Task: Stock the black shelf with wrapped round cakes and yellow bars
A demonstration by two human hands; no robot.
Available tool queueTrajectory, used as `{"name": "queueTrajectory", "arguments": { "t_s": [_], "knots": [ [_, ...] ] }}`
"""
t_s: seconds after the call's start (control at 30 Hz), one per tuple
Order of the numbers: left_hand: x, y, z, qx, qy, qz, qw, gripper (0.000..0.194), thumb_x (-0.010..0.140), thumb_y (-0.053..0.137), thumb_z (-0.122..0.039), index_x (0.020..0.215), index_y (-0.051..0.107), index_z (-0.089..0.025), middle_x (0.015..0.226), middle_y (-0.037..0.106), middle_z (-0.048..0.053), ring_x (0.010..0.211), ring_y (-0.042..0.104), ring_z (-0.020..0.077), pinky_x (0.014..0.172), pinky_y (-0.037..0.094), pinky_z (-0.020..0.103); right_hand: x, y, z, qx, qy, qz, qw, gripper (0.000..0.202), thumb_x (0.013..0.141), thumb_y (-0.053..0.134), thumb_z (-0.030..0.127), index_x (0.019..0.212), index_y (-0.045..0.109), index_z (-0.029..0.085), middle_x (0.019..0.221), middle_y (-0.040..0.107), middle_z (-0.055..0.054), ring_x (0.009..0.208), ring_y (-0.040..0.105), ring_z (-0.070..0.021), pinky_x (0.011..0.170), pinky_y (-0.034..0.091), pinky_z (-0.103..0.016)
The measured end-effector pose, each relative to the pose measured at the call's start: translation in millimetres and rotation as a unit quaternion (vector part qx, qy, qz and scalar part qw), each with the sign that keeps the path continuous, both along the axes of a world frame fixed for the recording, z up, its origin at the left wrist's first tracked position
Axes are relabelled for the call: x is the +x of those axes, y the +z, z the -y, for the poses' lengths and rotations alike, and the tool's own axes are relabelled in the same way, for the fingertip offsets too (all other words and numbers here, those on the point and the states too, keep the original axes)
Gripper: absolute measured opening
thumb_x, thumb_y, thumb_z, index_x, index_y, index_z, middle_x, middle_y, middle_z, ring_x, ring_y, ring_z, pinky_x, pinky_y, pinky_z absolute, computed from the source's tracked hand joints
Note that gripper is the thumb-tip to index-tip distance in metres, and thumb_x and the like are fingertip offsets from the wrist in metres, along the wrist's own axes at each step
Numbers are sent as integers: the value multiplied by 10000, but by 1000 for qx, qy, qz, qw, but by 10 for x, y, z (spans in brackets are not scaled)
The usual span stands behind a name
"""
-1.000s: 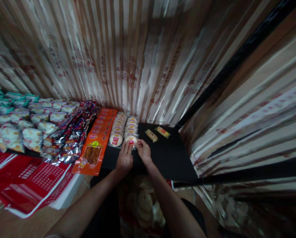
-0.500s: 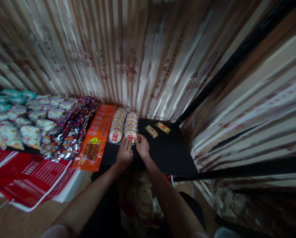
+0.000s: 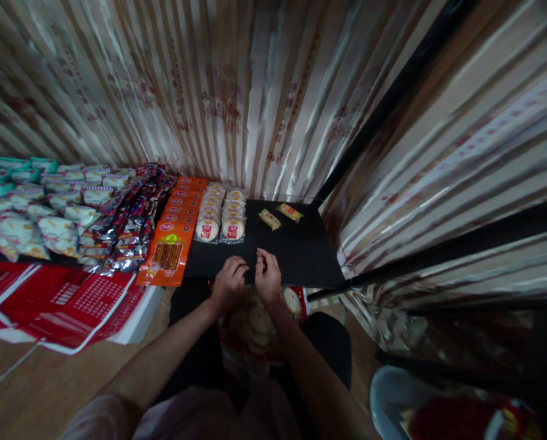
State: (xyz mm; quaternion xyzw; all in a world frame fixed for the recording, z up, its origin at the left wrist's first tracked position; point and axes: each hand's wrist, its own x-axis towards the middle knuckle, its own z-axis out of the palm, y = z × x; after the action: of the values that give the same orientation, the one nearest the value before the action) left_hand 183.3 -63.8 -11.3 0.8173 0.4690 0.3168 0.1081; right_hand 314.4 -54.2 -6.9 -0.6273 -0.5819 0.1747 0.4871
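Note:
My left hand (image 3: 230,280) hovers over the front edge of a black shelf (image 3: 301,263), its fingers curled in with nothing showing in them. Beside it, a small gap away, my right hand (image 3: 267,274) is also closed, thumb against fingers, and nothing shows in it. Just beyond the hands lie two rows of overlapping round rice crackers in clear wrappers with red labels, a left row (image 3: 206,229) and a right row (image 3: 233,228). Below my forearms, a bag of round crackers (image 3: 255,324) sits between my knees, partly hidden by my arms.
Left of the crackers are orange pretzel-stick packs (image 3: 170,244), dark shiny packets (image 3: 133,229) and white snack bags (image 3: 57,235). Two small yellow packets (image 3: 290,212) lie toward the back right. A red basket (image 3: 66,305) and a pale tub (image 3: 392,391) stand lower down. Striped sheeting (image 3: 236,91) hangs behind.
Both hands have drawn back toward me, off the front of the right cracker row, and their fingers have curled. The crackers stay in their rows. My view has tilted down slightly.

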Motion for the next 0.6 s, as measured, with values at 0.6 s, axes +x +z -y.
{"name": "queueTrajectory", "arguments": {
  "t_s": [0.6],
  "knots": [
    [417,-685,519,-226,27,-209,951,458,803,424,-118,1260,463,-101,1290,519,178,1215,474,246,977,408,358,276,-673,851,-170,26,153,973,455,761,348,126,1123,624,149,1099,658,-122,1024,602,-239,926,448,-386]
  ]
}}
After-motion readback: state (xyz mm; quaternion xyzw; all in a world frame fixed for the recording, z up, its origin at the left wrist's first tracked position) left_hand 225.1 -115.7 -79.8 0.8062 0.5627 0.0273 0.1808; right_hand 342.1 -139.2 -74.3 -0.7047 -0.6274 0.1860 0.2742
